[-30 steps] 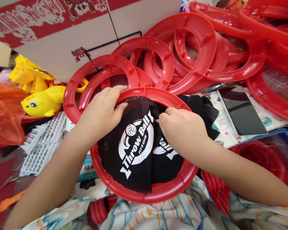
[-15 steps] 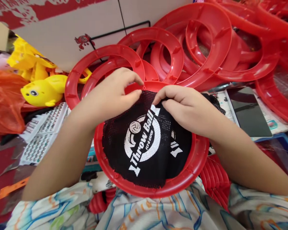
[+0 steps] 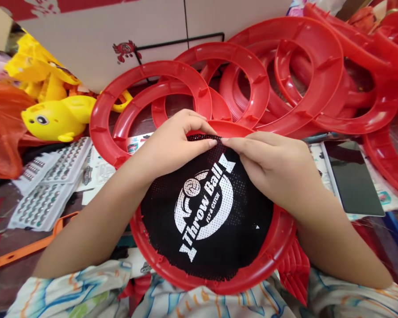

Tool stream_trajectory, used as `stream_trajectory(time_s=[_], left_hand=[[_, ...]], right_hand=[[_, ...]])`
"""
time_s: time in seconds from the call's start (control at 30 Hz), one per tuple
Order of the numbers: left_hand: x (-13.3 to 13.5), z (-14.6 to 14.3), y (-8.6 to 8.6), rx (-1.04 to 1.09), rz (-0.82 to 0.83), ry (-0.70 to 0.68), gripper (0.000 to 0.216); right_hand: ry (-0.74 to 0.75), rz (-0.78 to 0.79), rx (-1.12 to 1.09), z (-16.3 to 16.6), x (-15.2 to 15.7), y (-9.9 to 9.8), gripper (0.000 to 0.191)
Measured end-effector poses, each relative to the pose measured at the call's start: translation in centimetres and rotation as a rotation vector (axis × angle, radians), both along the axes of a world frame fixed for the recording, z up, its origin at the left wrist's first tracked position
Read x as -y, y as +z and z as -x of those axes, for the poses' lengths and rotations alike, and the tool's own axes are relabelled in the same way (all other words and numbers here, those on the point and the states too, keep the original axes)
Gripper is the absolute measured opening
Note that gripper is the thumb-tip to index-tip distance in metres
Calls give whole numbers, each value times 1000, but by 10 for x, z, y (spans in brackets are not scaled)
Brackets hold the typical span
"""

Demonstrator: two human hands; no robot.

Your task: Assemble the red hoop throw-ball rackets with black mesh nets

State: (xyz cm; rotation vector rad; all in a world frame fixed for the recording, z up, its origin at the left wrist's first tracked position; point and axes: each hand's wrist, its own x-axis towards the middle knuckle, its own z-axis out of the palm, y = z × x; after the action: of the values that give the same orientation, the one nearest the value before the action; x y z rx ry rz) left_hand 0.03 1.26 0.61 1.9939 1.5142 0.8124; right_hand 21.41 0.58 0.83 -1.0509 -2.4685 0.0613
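A round black mesh fabric (image 3: 248,247) with white "Throw Ball" lettering lies over a red plastic ring (image 3: 199,282) close to my body. My left hand (image 3: 182,143) pinches the fabric's far edge between thumb and fingers, near the ring's far rim. Right beside it, my right hand (image 3: 272,163) also grips that edge with thumb and fingertips closed. The fingertips of both hands nearly meet. The fabric covers most of the ring's opening, while the ring's left, near and right rim shows around it.
Several red plastic rings (image 3: 152,70) are heaped behind the work. Yellow animal-shaped toys (image 3: 59,117) and an orange bag (image 3: 3,128) sit at left, above white trays of small metal pieces (image 3: 46,198). An orange strip (image 3: 26,251) lies below them. A phone (image 3: 351,176) rests at right.
The fabric's right side, folded with a second print showing, now lies spread out across the ring. My right hand has drawn closer to the left at the far edge. The view has shifted slightly.
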Motion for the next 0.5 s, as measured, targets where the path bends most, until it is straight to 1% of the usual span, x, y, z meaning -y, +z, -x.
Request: stream_trajectory(time_s=[0.13,0.23,0.37,0.5], left_hand=[[-1,-4,-5,36,-24,78,7],[-1,-8,-8,27,-55,99,9],[0,-12,-11,-4,-101,140,13],[0,-13,-14,-14,-110,156,13]], right_hand=[[99,-123,70,0,-4,-5,39],[86,-196,153,0,-7,-7,42],[46,-215,212,1,-10,-9,43],[20,-180,232,2,-13,-11,44]])
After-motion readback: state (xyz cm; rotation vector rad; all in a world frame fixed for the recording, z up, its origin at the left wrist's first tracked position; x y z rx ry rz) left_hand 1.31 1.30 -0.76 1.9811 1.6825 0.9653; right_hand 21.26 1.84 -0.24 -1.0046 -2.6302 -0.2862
